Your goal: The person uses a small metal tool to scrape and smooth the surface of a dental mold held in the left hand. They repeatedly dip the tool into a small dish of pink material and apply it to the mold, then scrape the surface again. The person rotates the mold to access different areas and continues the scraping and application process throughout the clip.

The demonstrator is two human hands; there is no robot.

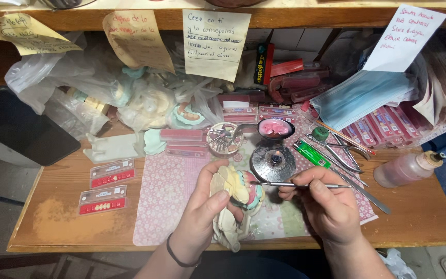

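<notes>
Left hand [202,209] fingers clamp a dental cast [236,188], right hand [326,204] fingers pinch a metal instrument [295,184]; red rectangular tooth cards [104,199] lie near the counter's [419,217] left edge.

Bare forearms, no sleeves; a thin dark band [177,256] circles the left wrist (right wrist unadorned)

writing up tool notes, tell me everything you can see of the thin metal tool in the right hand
The tool is a slim, silvery metal rod, lying nearly level. The right hand pinches it near the middle; its fine tip meets the dental model held in the left hand. The other end juts right, above the patterned mat.
</notes>
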